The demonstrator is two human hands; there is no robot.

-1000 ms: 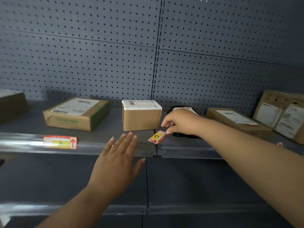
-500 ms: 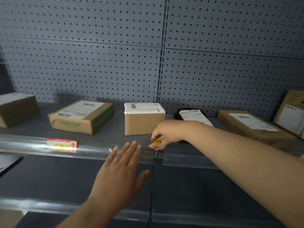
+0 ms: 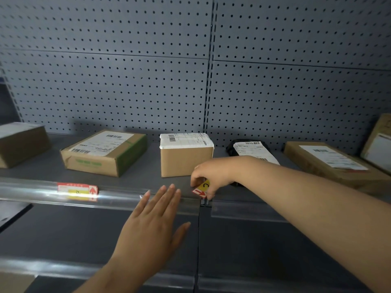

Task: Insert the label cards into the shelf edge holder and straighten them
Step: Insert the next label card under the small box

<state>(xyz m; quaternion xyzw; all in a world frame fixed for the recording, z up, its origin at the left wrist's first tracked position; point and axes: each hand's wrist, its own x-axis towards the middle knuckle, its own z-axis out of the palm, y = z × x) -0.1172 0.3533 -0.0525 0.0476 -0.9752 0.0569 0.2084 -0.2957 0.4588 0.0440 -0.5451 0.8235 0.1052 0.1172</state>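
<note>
A clear plastic shelf edge holder [image 3: 38, 192] runs along the front of the shelf. One red and yellow label card [image 3: 77, 190] sits inside it on the left. My right hand [image 3: 211, 174] pinches a second label card [image 3: 202, 189], yellow with a black "C" and a red arrow, tilted, just above the holder beside the seam between two shelf sections. My left hand [image 3: 151, 225] is flat with fingers spread, its fingertips at the holder's front to the left of that card.
Several cardboard parcels stand on the shelf: a flat one [image 3: 103, 153], a small box [image 3: 186, 155] right behind my right hand, another flat one [image 3: 330, 163]. A black bag parcel [image 3: 249, 150] lies between. A pegboard wall [image 3: 148, 81] backs the shelf. A lower holder strip [image 3: 53, 269] runs below.
My right hand has lowered the "C" card leftward, closer to the holder by the seam. My left hand stays spread at the holder. The view has shifted slightly.
</note>
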